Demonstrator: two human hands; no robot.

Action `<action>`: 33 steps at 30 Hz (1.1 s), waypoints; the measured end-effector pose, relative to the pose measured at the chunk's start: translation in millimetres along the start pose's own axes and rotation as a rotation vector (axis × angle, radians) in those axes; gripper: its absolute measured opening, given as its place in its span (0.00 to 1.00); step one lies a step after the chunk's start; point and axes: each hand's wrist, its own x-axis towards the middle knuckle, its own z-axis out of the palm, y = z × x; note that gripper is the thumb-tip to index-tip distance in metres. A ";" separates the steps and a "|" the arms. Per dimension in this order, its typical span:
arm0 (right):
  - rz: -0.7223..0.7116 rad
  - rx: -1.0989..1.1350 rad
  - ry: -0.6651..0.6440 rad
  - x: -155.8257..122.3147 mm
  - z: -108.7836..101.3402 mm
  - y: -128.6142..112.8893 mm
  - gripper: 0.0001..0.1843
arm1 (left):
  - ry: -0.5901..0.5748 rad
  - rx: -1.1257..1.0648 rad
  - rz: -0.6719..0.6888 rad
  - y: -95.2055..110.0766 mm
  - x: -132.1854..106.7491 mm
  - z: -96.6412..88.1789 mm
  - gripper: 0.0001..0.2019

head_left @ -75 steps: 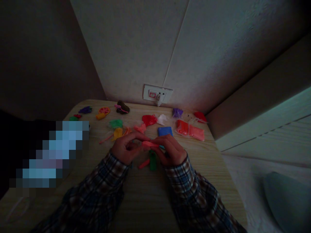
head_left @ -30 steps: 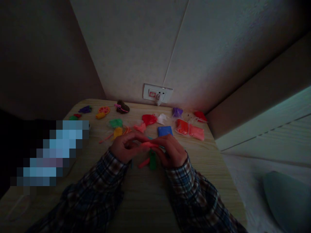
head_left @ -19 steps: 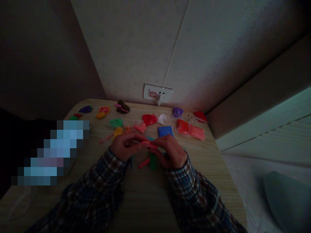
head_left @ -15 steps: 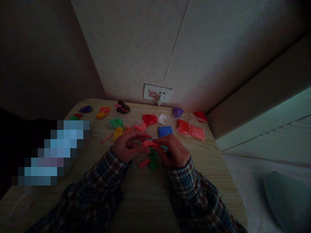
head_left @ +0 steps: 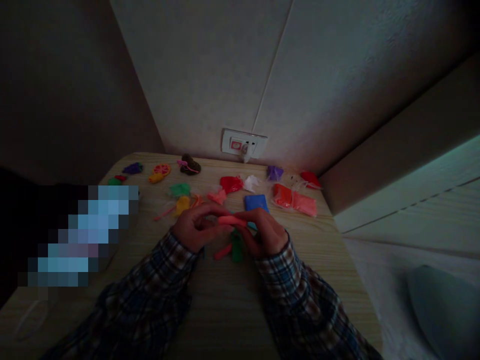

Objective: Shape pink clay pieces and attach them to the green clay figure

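A coral-pink strip of modelling clay (head_left: 228,220) spans the gap between my hands above the table. My left hand (head_left: 197,227) pinches its left end between thumb and fingers. The fingers of my right hand (head_left: 267,232) are closed on its right end. Just below, a green piece (head_left: 236,247) lies on the table, with a second coral-pink strip (head_left: 223,251) touching its left side. Beyond my right hand sits a flat blue block (head_left: 256,202), and a light-blue piece (head_left: 252,226) shows partly behind the fingers.
Several bagged clay packs, such as a red one (head_left: 231,184) and a coral one (head_left: 304,204), lie across the wooden table (head_left: 311,280). Small shaped pieces, including a brown one (head_left: 190,165), stand at the back left. A pixelated screen (head_left: 86,235) is at left; a wall socket (head_left: 243,144) is behind.
My right hand has shifted slightly left and its fingers have moved along the coral strip, so more of the strip shows. My left hand stays nearly still.
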 end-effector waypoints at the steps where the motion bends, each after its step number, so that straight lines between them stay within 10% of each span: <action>1: 0.005 0.003 0.002 -0.1 0.0 0.0 0.05 | 0.002 0.002 -0.002 -0.6 -0.3 -0.1 0.13; 33: 0.046 0.021 0.031 1.4 -0.6 3.8 0.07 | 0.131 -0.046 0.028 3.7 -0.7 -3.1 0.10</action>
